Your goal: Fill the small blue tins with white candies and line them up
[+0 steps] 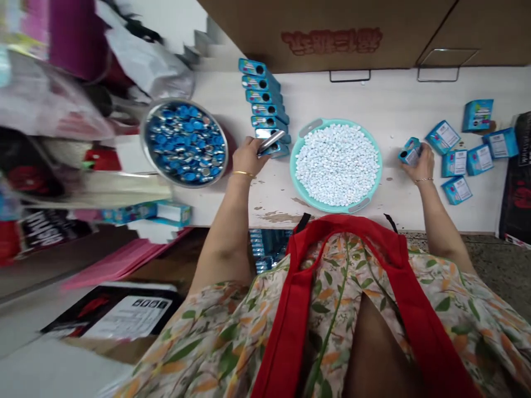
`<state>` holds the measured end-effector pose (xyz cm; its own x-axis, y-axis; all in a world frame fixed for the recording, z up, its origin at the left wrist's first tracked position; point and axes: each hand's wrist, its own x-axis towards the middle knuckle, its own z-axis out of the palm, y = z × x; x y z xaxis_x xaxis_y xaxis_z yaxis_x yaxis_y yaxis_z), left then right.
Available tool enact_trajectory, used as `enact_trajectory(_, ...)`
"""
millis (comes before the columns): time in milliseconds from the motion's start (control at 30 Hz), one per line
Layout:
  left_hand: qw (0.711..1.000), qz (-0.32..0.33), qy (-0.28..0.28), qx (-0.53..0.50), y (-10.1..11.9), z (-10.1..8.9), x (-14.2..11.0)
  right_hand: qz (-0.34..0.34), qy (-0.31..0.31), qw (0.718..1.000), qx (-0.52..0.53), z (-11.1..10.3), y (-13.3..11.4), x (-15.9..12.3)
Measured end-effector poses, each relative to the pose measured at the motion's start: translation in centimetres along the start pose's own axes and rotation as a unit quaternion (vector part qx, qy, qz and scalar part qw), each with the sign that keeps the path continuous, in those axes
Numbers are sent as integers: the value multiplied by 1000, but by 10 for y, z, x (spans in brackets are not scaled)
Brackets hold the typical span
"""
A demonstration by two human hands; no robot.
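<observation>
One boxy cardboard carton (410, 151) in the right grip (425, 164).

A blue box (410, 153) is partly hidden by the right hand (423, 166); plastic bags (62, 105) are blurred; a black package (520, 193) is cropped at the right edge.

Left hand (248, 157) and right hand (423, 164) curl, well apart.

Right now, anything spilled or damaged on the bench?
Two minor things. Stray white pellets lie on the white tabletop, outside the teal basin holding the rest, so they look spilled. The tabletop also has brown patches near its front edge, where the white surface looks worn away.
</observation>
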<state>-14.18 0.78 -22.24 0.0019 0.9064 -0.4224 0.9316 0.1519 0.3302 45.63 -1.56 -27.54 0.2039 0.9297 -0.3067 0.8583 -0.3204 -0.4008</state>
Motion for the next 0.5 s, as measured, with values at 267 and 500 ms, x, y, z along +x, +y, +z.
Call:
enact_trajectory(267, 994, -47, 74, -57, 15, 18, -37, -56, 45, 921, 383, -18, -35, -64)
enact_trajectory(500, 984, 124, -128, 3, 64, 29, -134, 25, -59, 805, 590, -7, -91, -98)
